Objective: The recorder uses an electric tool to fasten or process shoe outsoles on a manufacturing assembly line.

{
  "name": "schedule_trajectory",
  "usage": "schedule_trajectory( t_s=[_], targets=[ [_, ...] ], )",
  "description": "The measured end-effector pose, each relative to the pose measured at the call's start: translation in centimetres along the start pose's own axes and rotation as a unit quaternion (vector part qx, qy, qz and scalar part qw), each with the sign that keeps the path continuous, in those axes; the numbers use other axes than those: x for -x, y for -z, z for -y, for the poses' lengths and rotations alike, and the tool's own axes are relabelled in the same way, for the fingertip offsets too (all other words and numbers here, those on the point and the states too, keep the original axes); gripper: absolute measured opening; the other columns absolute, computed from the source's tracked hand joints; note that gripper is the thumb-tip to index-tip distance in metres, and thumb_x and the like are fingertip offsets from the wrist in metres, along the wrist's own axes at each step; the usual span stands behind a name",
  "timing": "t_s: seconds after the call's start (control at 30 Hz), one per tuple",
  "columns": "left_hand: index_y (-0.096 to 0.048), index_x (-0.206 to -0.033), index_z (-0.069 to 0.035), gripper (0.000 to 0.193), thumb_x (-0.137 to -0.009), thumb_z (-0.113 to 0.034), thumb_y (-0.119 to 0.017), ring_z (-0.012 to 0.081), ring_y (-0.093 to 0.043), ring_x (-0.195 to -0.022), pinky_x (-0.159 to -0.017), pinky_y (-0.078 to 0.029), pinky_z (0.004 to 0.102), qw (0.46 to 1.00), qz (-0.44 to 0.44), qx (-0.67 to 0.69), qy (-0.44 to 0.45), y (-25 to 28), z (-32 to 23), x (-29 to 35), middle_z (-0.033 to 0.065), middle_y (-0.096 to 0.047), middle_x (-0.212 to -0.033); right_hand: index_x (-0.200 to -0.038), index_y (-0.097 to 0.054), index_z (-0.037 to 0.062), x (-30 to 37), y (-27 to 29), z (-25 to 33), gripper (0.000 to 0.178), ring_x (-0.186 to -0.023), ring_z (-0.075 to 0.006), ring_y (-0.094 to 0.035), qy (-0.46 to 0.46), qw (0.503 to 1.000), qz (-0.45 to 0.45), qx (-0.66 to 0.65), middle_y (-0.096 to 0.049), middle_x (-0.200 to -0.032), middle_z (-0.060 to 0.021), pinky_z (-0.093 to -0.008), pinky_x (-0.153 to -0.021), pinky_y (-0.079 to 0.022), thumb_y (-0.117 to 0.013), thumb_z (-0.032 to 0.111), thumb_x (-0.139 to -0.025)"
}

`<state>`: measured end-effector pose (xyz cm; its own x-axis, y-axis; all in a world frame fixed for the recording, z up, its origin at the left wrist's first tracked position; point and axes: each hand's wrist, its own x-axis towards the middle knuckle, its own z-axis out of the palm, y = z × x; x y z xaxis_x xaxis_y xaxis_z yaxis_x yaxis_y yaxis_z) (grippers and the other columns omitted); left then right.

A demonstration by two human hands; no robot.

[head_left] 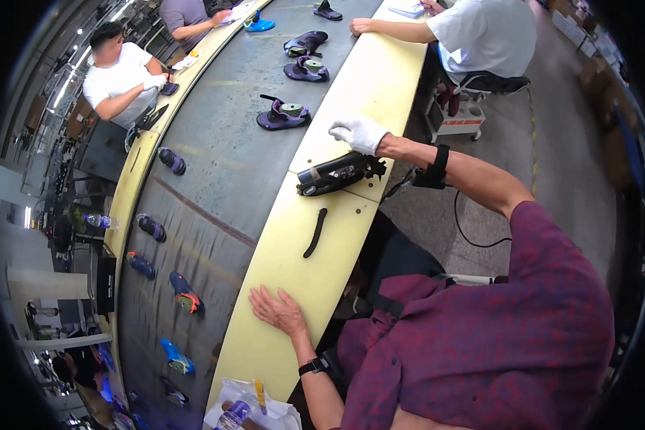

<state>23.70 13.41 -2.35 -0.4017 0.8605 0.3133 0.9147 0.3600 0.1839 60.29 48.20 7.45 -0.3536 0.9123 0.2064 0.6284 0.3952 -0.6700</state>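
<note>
My left hand (279, 312) is bare and lies flat on the pale yellow bench (278, 251), its fingers apart and nothing in them. Further up the bench is my right hand (358, 135) in a white glove, with loosely bent fingers and no object visible in them. Just below that glove lies a black tool-like object (340, 174) with a grey cylindrical end; I cannot tell its exact kind. A curved black strip (315, 233) rests on the bench between my two hands.
Left of the bench runs a dark conveyor belt (215, 193) carrying purple shoes (284, 115), a navy-and-orange shoe (186, 292) and a blue shoe (177, 357). White crumpled paper (276, 414) and a yellow-handled tool (260, 396) lie at the near end. Several people work alongside the belt.
</note>
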Motion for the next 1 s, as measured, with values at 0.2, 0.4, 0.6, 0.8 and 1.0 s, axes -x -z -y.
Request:
schedule_trajectory(
  t_s=[0.2, 0.4, 0.6, 0.8, 1.0],
  targets=[
    [-0.049, -0.154, -0.003, 0.055, -0.107, -0.032, -0.056, 0.0385, -0.032, -0.157, -0.128, -0.022, 0.0539, 1.000, 0.025, -0.015, 0.007, 1.2, -1.9, -0.8, 0.0208, -0.042, -0.165, -0.116, -0.075, 0.0052, 1.8, 2.4, 4.6, 0.027, -0.097, -0.0371, -0.073, 0.063, 0.996, 0.022, 0.052, -0.075, -0.103, -0.0204, -0.0447, -0.087, -0.058, -0.067, 0.026, -0.100],
    [-0.048, -0.154, -0.003, 0.056, -0.106, -0.032, -0.056, 0.0386, -0.031, -0.157, -0.129, -0.021, 0.0542, 0.999, 0.027, 0.012, 0.014, 1.9, -3.2, -1.2, 0.0209, -0.040, -0.166, -0.109, -0.075, 0.0051, 1.9, 0.3, 4.2, 0.026, -0.101, -0.0394, -0.070, 0.138, 0.981, 0.053, 0.128, -0.072, -0.103, -0.0205, -0.0487, -0.087, -0.056, -0.078, 0.015, -0.084],
    [-0.049, -0.153, -0.002, 0.057, -0.104, -0.029, -0.060, 0.0399, -0.031, -0.157, -0.128, -0.021, 0.0556, 1.000, 0.021, 0.005, 0.017, 1.8, -3.7, -1.3, 0.0225, -0.042, -0.164, -0.107, -0.073, 0.0030, 3.0, -0.6, 2.7, 0.030, -0.098, -0.0408, -0.069, 0.167, 0.977, 0.029, 0.128, -0.071, -0.099, -0.0200, -0.0493, -0.087, -0.056, -0.078, 0.011, -0.079],
    [-0.049, -0.151, -0.002, 0.056, -0.104, -0.030, -0.060, 0.0418, -0.032, -0.156, -0.127, -0.022, 0.0567, 1.000, 0.003, -0.006, -0.003, 1.7, -4.4, -1.8, 0.0232, -0.043, -0.162, -0.111, -0.072, 0.0077, 9.1, -0.7, 4.3, 0.031, -0.090, -0.0292, -0.065, 0.246, 0.955, -0.089, 0.141, -0.068, -0.097, -0.0083, -0.0428, -0.085, -0.050, -0.069, 0.007, -0.081],
    [-0.049, -0.152, -0.002, 0.057, -0.104, -0.029, -0.060, 0.0403, -0.032, -0.156, -0.128, -0.022, 0.0556, 1.000, 0.025, -0.011, 0.010, 1.8, -5.0, -2.3, 0.0227, -0.042, -0.163, -0.114, -0.071, 0.0076, 11.7, -1.1, 3.7, 0.032, -0.089, -0.0281, -0.064, 0.253, 0.951, -0.106, 0.142, -0.066, -0.096, -0.0067, -0.0433, -0.088, -0.052, -0.068, 0.008, -0.082]
  ],
)
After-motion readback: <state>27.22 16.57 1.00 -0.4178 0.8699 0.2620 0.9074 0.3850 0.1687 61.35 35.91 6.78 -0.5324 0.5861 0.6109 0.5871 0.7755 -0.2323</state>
